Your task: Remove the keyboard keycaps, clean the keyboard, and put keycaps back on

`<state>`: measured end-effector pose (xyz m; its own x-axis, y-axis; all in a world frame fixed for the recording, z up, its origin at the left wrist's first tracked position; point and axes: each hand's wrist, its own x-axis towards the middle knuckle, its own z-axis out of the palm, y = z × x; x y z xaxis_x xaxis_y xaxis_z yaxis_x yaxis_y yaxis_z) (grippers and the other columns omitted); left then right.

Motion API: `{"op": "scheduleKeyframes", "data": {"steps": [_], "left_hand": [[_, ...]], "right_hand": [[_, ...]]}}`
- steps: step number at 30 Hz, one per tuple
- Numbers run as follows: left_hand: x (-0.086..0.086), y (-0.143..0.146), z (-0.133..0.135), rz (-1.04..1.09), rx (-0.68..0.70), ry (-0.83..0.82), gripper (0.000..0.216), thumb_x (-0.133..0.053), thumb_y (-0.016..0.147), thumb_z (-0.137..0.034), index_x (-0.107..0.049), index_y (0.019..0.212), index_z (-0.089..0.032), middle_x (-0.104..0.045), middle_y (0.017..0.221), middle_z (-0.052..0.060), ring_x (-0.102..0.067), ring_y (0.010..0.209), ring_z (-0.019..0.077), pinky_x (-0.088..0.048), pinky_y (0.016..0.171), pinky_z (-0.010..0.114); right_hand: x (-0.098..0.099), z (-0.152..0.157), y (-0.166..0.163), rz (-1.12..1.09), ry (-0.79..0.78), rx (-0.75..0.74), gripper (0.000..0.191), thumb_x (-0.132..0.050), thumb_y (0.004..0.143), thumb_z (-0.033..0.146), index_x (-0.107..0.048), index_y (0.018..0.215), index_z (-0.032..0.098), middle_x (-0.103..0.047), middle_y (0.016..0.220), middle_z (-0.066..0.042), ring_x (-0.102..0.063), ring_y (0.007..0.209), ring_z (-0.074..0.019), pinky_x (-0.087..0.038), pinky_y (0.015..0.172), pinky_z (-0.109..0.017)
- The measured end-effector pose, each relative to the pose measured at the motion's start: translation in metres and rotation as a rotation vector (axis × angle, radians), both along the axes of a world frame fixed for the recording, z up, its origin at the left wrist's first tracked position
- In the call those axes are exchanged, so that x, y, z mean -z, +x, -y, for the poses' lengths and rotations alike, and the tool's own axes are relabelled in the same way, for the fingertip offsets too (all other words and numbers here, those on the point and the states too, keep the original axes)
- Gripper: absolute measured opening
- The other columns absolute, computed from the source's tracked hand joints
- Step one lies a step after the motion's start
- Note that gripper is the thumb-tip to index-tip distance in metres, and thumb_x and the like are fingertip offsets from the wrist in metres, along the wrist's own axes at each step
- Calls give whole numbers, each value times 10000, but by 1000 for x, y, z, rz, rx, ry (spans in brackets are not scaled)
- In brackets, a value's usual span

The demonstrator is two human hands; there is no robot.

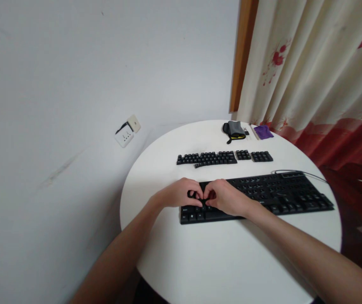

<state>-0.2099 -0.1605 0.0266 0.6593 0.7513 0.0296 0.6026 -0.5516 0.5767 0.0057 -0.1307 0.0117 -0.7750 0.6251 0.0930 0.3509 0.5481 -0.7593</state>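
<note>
A black keyboard [287,192] lies on the round white table, many of its switches bare and a few keycaps still along its front rows. Over its left end, my left hand [183,192] has thumb and fingers curled into a pinch. My right hand [227,196] is pinched in the same way just beside it, and the fingertips of both nearly meet above the keys. Whatever is between the fingers is too small or hidden to make out. Behind the keyboard sit loose black keycaps [212,158] in rows, with two smaller keycap groups [243,155] [262,156] to their right.
At the table's [231,257] far edge lie a grey and black pouch [235,129] and a purple cloth [263,131]. The keyboard's cable [315,175] runs off the right. A wall with a socket [124,136] borders the left; a curtain [310,67] hangs behind right.
</note>
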Motion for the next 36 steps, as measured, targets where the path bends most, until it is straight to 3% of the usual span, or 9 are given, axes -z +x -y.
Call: {"op": "scheduleKeyframes", "data": {"steps": [5,10,18,25,33,36], "left_hand": [[1,-1,-1,48,14,-32,188,-741,827,-356,-735,876,-174,-685,812,33,-598,728,133,-443,681,231],[4,-3,-3,85,24,-79,158,-644,904,-283,-750,876,-169,-706,851,51,-611,767,137,-454,728,246],[10,-4,-3,94,-85,-94,121,-722,816,-278,-711,822,-158,-632,745,6,-549,667,109,-405,606,212],[7,-3,-2,109,-97,-122,101,-722,809,-246,-702,785,-149,-638,735,7,-549,661,107,-410,608,210],[7,-1,0,106,-97,-115,49,-668,809,-179,-694,789,-144,-616,710,-10,-526,638,92,-380,587,203],[6,0,0,101,-99,-137,72,-663,823,-194,-688,781,-141,-584,676,-22,-497,610,83,-358,561,198]], "right_hand": [[-2,0,0,3,41,-36,145,-674,759,69,-756,774,187,-720,712,-8,-643,648,-144,-416,609,-231],[-2,0,-1,-7,55,-48,150,-650,804,101,-762,764,191,-738,763,-23,-648,672,-151,-415,632,-244],[1,1,-4,-3,45,34,113,-712,742,94,-753,743,199,-736,780,-12,-639,712,-155,-422,684,-255],[4,-2,-5,-31,-54,49,130,-653,791,128,-738,710,182,-721,750,-15,-635,714,-162,-435,689,-259],[2,-1,-5,103,122,94,67,-758,759,178,-735,793,231,-658,873,-30,-583,933,-219,-406,852,-350],[3,-2,-5,131,115,95,60,-755,774,200,-732,808,243,-643,884,-27,-570,948,-223,-395,861,-361]]}}
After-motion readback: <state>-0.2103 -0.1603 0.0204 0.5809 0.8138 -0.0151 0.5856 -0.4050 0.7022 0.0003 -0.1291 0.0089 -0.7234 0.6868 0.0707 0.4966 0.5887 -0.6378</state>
